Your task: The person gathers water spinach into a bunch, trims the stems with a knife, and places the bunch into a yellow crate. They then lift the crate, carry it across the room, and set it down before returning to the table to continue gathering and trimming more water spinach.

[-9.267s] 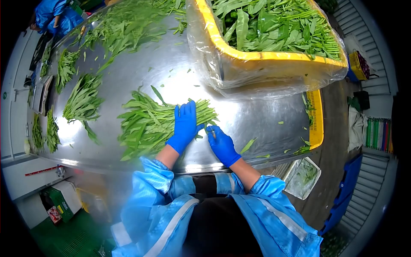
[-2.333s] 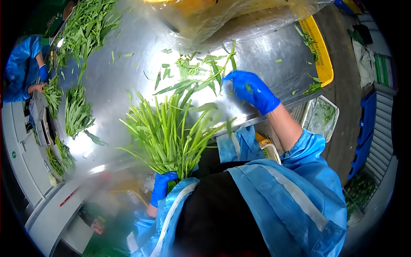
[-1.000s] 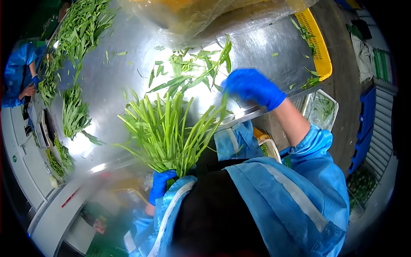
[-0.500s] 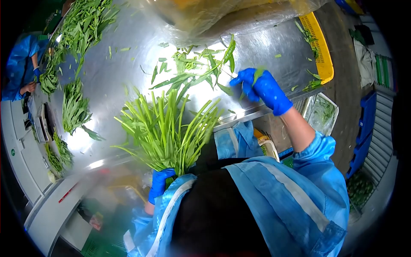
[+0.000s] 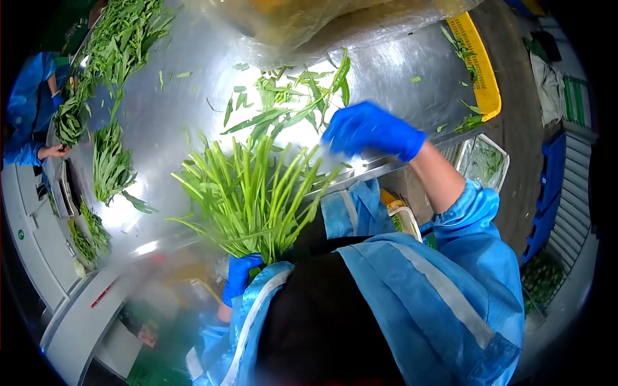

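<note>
A thick bunch of long-stemmed leafy greens (image 5: pixel 248 199), which looks like water spinach, stands with its cut stem ends fanned upward at the table's near edge. My left hand (image 5: pixel 241 278), in a blue glove, is wrapped round the lower part of this bunch, close to my body. To the right of the stem ends is my right hand (image 5: pixel 370 130), also gloved in blue, above the table edge. Motion smears its fingertips, so I cannot make out whether anything is in them. Loose leaves and stems (image 5: pixel 290 103) lie scattered on the metal table just beyond the bunch.
A large heap of greens (image 5: pixel 122 45) and a smaller bunch (image 5: pixel 112 161) lie on the metal table (image 5: pixel 187 103) at left. Clear plastic sheeting (image 5: pixel 322 32) covers the far side. A yellow crate (image 5: pixel 479 64) stands at right. Another person's hand (image 5: pixel 53 152) is at far left.
My right hand has moved left and slightly down toward the stem ends, and a leaf seen by its fingers before no longer shows. My left hand and the bunch stay nearly still.
</note>
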Demonstrator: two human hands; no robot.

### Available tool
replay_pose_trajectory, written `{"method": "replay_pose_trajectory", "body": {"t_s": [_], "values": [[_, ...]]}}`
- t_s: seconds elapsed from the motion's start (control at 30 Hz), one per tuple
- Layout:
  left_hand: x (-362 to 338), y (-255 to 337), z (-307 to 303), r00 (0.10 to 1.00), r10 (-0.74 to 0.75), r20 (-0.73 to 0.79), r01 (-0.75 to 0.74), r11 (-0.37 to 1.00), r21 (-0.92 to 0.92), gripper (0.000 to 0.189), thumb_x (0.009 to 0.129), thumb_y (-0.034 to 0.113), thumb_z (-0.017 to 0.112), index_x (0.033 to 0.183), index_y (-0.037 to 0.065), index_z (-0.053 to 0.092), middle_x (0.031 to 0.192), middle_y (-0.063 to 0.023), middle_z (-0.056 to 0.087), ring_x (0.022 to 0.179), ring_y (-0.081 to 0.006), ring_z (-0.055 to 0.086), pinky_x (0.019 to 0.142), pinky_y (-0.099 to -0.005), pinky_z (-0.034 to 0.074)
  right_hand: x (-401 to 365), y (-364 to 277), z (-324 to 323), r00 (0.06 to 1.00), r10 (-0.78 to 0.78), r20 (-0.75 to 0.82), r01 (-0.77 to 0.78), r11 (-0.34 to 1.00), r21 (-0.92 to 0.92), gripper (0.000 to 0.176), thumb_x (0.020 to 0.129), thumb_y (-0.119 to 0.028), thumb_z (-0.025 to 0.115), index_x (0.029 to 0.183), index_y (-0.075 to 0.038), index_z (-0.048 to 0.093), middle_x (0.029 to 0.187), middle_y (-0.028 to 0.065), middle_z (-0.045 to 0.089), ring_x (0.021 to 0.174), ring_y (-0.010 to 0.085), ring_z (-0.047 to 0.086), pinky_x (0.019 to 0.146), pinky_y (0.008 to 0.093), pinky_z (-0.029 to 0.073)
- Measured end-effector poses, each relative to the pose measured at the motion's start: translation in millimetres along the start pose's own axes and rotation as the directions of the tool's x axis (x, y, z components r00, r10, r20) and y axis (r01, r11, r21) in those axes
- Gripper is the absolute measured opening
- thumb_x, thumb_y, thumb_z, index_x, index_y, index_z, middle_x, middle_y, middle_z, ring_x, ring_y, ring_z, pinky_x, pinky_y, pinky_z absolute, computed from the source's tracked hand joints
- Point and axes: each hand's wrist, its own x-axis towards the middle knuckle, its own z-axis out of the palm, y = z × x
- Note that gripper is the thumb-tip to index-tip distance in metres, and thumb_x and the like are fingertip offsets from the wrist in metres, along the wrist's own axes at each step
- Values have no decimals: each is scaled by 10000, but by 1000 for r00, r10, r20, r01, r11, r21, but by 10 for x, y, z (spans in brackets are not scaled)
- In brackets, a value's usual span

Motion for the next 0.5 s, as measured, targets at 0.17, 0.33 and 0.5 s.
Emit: {"method": "replay_pose_trajectory", "body": {"t_s": [0.17,0.33,0.5], "values": [[129,-354,-310,998,55,-40,-54,998,23,555,664,-14,629,1209,-19,523,916,-104,670,817,-191,653,751,-317,534,-208,219,-12,966,208,154,-179,967,-182,491,780,-156,744,1220,-42,559,1175,102,602,1046,172,579,887,321,469],[117,-278,-216,1000,22,-20,-21,1000,19,526,665,-4,639,1181,-23,540,900,-104,668,807,-189,651,749,-314,535,16,584,829,913,136,386,-191,975,109,696,817,-141,720,1418,-83,374,1147,72,613,934,116,602,767,261,512],[162,-368,-301,1000,26,-5,-26,1000,16,478,670,-7,635,1142,-31,562,866,-109,668,785,-190,651,733,-310,537,243,598,230,790,-612,37,590,742,-319,113,877,-141,641,933,-46,668,715,-8,627,556,105,561,496,258,471]]}}
